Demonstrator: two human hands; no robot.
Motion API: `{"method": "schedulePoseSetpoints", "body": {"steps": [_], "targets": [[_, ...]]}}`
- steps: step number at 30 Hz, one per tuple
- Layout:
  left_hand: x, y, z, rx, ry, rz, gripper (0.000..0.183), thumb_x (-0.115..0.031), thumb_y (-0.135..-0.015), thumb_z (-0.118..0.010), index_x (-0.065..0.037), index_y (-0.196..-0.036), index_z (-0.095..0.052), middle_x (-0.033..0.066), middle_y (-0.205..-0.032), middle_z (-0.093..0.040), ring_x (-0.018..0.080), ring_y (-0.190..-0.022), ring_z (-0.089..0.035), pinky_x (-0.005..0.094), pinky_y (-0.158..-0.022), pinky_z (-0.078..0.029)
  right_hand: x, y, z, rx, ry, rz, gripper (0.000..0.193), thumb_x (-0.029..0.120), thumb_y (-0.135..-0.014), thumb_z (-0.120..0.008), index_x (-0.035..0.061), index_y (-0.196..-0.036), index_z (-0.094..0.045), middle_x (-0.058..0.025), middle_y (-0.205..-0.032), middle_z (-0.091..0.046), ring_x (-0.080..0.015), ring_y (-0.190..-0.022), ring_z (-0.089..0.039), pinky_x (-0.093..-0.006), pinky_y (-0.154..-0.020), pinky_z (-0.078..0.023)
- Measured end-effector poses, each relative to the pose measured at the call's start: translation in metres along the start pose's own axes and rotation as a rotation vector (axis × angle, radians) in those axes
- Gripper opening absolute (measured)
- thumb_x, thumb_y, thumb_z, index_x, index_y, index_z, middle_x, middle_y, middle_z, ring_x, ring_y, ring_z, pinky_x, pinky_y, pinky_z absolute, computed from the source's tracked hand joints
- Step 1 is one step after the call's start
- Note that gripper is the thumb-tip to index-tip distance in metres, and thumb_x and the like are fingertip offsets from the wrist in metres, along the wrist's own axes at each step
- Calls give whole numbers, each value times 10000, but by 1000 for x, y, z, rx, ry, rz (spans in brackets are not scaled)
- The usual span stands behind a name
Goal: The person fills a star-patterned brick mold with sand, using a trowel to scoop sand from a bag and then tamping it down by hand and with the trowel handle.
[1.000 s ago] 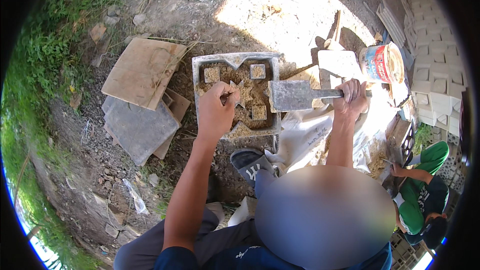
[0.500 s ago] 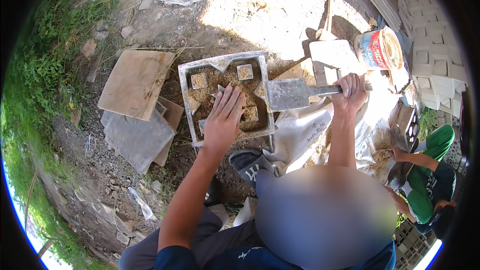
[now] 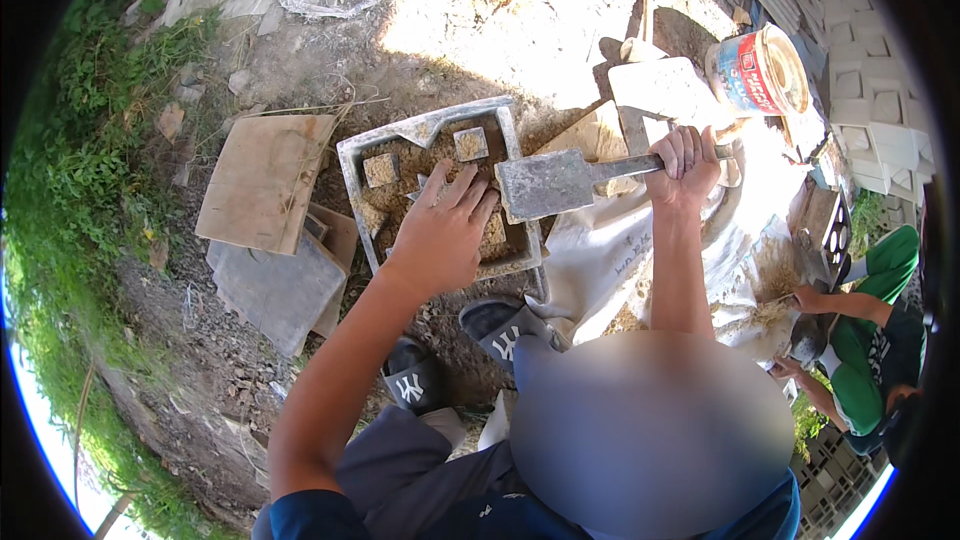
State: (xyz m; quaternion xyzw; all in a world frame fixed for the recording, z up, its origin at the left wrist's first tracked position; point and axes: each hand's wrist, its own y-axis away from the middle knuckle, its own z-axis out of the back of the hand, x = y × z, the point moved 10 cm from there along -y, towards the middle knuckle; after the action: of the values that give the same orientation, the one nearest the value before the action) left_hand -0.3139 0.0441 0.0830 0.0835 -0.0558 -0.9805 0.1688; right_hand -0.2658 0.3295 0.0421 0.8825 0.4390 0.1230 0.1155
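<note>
A square metal mould (image 3: 350, 175) lies on the ground in front of me, with small square blocks inside and triangular points along its sides. Coarse tan sandy mix (image 3: 381, 170) fills it and covers the block tops. My left hand (image 3: 445, 230) is over the mould's middle, palm down, fingers spread, its fingertips at the mix; it hides part of the inside. In my right hand (image 3: 685, 170) is the handle of a flat rectangular metal paddle (image 3: 548, 185). The blade is held level, overlapping the mould's right rim; whether it touches the rim I cannot tell.
Square boards (image 3: 265, 180) are stacked left of the mould. A white sack (image 3: 610, 260) with loose mix lies to the right, near a bucket (image 3: 750, 75). Another person (image 3: 865, 315) crouches at the far right. Stacked pale blocks (image 3: 870, 90) stand behind.
The paddle blade has moved left, further over the mould's right rim. My left hand has shifted right across the mould, its fingers wider apart. The whole view has shifted slightly.
</note>
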Motion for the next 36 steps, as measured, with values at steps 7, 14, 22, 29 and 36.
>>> {"method": "schedulePoseSetpoints", "body": {"steps": [7, 14, 22, 29, 36], "targets": [[7, -4, -21, -9, -86, -42, 409, -125, -861, -595, -47, -1259, -647, 76, -1311, -620, 254, -1352, -456, 460, -1230, -253, 2, 0, -1, 8, 31, 15, 518, 248, -1050, -472, 155, -576, -284, 39, -493, -196, -102, -393, -154, -238, -337, -190], [11, -11, -21, 160, -21, -186, 248, -90, -799, -645, -45, -1034, -709, 59, -1207, -665, 240, -1299, -498, 357, -1121, -411, 26, 8, 1, -69, 100, 95, 531, 272, -1066, -424, 172, -573, -253, 47, -517, -179, -100, -406, -125, -235, -338, -146], [39, -22, -24, 241, 227, -75, 167, -36, -784, -633, -11, -928, -713, 157, -1109, -690, 307, -1129, -610, 382, -991, -511, 24, 11, -11, 28, 51, 40, 532, 281, -1070, -421, 172, -576, -258, 47, -518, -179, -98, -403, -125, -237, -336, -148], [36, -16, 37, -157, 306, 14, 291, -27, -868, -604, -61, -1139, -704, 137, -1115, -707, 298, -1052, -658, 394, -889, -545, 16, 11, -12, -8, 90, 52, 539, 281, -1060, -469, 171, -575, -261, 48, -515, -180, -99, -403, -125, -239, -339, -140], [6, 85, 1, -209, 90, 390, 536, -350, -932, -644, 1, -1335, -590, 151, -1419, -563, 322, -1335, -501, 514, -1171, -294, 7, 6, -14, 42, 64, -1, 534, 264, -1048, -506, 165, -575, -280, 48, -511, -184, -93, -407, -126, -233, -339, -143]]}}
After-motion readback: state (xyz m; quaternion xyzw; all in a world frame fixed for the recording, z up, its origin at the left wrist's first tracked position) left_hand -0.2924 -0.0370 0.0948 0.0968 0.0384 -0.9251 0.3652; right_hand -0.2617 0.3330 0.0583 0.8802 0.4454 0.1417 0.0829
